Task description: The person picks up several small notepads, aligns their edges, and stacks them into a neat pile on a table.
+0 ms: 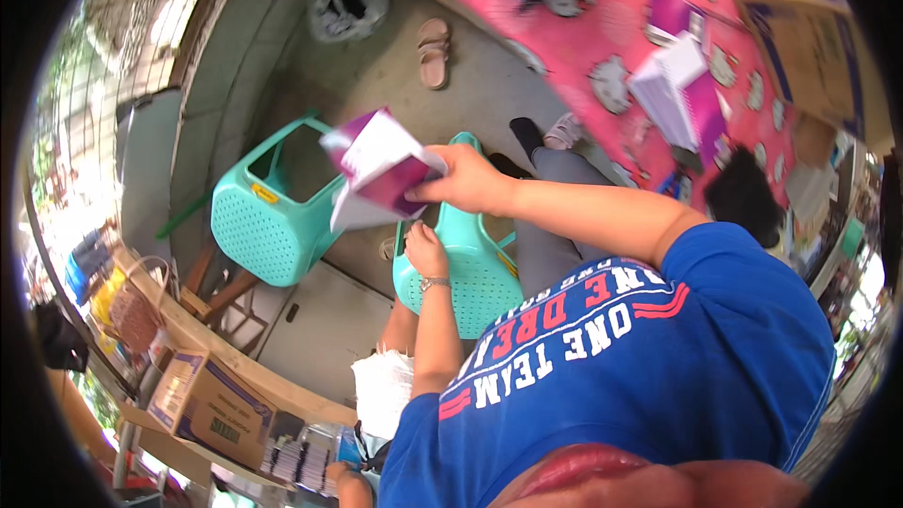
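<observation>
My two hands are apart near the middle of the frame: my right hand (pixel 467 179) is clamped on purple-and-white papers (pixel 386 169), left of centre, while my left hand (pixel 425 249) is just below them, and I can't tell whether it grips anything. A pink printed cloth (pixel 588 38) spreads across the upper right. One teal stool (pixel 268 230) is left of centre; a second stool (pixel 470 273) is mid-frame, partly behind my left hand. White-paged booklets (pixel 682 89) lie on the cloth, upper right. Tan sandals (pixel 433 55) sit toward the top middle.
</observation>
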The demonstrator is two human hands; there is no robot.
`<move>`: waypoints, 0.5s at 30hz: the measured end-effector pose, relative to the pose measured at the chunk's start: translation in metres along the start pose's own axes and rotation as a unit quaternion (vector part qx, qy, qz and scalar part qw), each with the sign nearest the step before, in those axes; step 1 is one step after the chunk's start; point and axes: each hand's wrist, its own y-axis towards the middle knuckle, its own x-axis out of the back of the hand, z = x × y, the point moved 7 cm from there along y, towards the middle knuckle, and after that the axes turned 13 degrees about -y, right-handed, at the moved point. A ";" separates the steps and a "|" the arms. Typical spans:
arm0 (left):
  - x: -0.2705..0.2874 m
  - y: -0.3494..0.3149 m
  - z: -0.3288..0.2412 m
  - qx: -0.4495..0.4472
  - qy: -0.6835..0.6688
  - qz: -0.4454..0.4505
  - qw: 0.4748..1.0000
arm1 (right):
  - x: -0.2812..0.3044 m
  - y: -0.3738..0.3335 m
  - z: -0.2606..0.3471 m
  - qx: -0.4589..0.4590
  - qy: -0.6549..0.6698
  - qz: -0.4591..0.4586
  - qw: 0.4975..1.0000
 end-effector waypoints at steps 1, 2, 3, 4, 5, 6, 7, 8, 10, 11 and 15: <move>0.016 0.020 -0.017 -0.083 0.072 0.030 0.993 | 0.008 -0.006 0.036 0.121 -0.077 -0.013 0.989; 0.030 0.036 -0.033 -0.160 0.144 0.057 0.975 | 0.021 -0.012 0.059 0.185 -0.091 -0.016 0.978; -0.091 -0.058 -0.113 -0.222 0.076 0.182 0.955 | 0.095 -0.107 0.082 0.156 -0.190 -0.009 0.969; -0.084 -0.083 -0.120 -0.263 0.139 0.227 0.927 | 0.110 -0.134 0.093 0.162 -0.208 -0.021 0.964; -0.072 -0.095 -0.125 -0.298 0.206 0.264 0.894 | 0.127 -0.153 0.104 0.169 -0.195 -0.059 0.964; -0.085 -0.106 -0.102 -0.237 0.324 0.366 0.840 | 0.148 -0.175 0.107 0.145 -0.166 -0.095 0.971; -0.083 -0.104 -0.108 -0.242 0.334 0.360 0.837 | 0.175 -0.193 0.104 0.121 -0.143 -0.129 0.974; -0.082 -0.100 -0.108 -0.212 0.380 0.372 0.820 | 0.199 -0.213 0.103 0.082 -0.048 -0.174 0.980; -0.095 -0.102 -0.104 -0.162 0.433 0.402 0.790 | 0.262 -0.270 0.109 0.032 -0.002 -0.277 0.960; -0.098 -0.099 -0.107 -0.133 0.442 0.406 0.789 | 0.287 -0.296 0.126 0.029 -0.038 -0.350 0.936; -0.099 -0.083 -0.123 -0.025 0.440 0.414 0.797 | 0.380 -0.399 0.110 0.164 0.029 -0.541 0.824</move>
